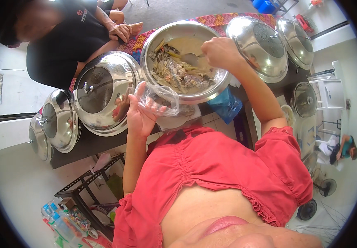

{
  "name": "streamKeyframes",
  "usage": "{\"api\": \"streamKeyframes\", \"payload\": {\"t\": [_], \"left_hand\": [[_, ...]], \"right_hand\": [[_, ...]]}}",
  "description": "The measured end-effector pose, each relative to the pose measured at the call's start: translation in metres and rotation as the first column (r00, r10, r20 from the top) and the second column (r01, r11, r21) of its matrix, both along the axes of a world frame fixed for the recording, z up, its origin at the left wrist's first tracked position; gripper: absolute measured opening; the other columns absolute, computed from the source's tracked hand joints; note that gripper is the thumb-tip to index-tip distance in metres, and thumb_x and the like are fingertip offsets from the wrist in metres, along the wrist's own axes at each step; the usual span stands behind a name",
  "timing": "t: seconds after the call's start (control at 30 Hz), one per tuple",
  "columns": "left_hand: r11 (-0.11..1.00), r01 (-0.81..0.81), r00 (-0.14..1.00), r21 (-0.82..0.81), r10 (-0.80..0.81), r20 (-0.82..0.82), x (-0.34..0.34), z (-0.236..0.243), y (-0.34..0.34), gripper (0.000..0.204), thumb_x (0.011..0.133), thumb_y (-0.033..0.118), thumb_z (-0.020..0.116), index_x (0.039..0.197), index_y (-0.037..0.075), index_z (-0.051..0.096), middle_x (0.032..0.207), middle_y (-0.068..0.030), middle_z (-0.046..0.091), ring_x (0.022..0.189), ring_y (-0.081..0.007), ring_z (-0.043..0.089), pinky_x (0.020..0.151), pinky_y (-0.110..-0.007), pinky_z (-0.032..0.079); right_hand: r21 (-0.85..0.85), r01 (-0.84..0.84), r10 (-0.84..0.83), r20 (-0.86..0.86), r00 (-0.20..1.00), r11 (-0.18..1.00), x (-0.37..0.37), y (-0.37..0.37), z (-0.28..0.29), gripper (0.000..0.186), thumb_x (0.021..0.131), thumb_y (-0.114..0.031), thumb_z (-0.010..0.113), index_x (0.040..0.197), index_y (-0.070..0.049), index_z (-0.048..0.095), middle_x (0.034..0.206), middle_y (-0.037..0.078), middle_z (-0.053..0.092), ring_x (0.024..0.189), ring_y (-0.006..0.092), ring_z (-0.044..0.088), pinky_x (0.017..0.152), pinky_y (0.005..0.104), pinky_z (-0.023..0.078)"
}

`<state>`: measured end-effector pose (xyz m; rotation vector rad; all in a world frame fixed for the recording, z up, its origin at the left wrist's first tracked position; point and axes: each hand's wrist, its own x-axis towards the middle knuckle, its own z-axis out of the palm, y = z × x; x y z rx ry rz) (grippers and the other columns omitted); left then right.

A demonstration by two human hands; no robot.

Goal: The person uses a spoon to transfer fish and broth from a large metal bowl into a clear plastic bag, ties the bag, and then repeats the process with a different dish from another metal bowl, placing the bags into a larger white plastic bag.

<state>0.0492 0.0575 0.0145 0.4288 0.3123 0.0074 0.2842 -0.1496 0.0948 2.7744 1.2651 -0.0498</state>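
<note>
A large round metal pot in front of me holds pale broth with chunks of what looks like fish and strips of greens. My right hand, over the pot's right side, is closed round the handle of a metal ladle, whose bowl is down among the food. Beside the pot's near left rim, my left hand holds a clear plastic bag, with its fingers spread partly inside the plastic. The bag's mouth gapes towards the pot. What lies in its lower part is hard to make out.
Lidded metal pots stand left and right along the table, which has a patterned red cloth. A blue plastic bag hangs at the near edge. Across the table sits a person in black. A dark rack stands lower left.
</note>
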Motion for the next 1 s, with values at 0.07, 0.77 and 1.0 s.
{"api": "streamKeyframes", "payload": {"t": [0.07,0.77,1.0], "left_hand": [[1.000,0.006,0.999,-0.014,-0.005,0.036,-0.003,-0.002,0.001,0.056,0.100,0.054,0.026,0.147,0.024,0.032,0.076,-0.0008,0.056,0.071,-0.0154,0.059,0.090,-0.057,0.048],[1.000,0.021,1.000,0.021,-0.020,-0.024,-0.002,0.003,-0.002,0.054,0.101,0.054,0.027,0.146,0.026,0.033,0.076,0.0002,0.054,0.071,-0.0143,0.057,0.091,-0.055,0.048],[1.000,0.015,1.000,0.016,-0.015,-0.008,-0.005,0.001,-0.003,0.055,0.101,0.054,0.026,0.147,0.025,0.032,0.076,-0.0002,0.055,0.070,-0.0144,0.058,0.090,-0.056,0.048]], "right_hand": [[0.004,0.160,-0.157,-0.162,0.974,0.987,0.010,-0.008,-0.001,0.017,0.073,-0.012,0.061,0.083,-0.005,0.073,0.086,0.016,0.071,0.086,0.0281,0.070,0.077,0.0380,0.054],[0.257,-0.192,0.121,0.269,0.955,0.947,-0.011,-0.039,-0.029,0.006,0.076,-0.014,0.061,0.073,-0.013,0.067,0.074,0.003,0.066,0.078,0.0226,0.068,0.068,0.0378,0.052],[0.160,-0.169,0.094,0.393,0.915,0.973,-0.007,-0.039,-0.021,0.006,0.075,-0.011,0.061,0.073,-0.012,0.067,0.075,0.003,0.067,0.075,0.0186,0.067,0.069,0.0337,0.052]]}}
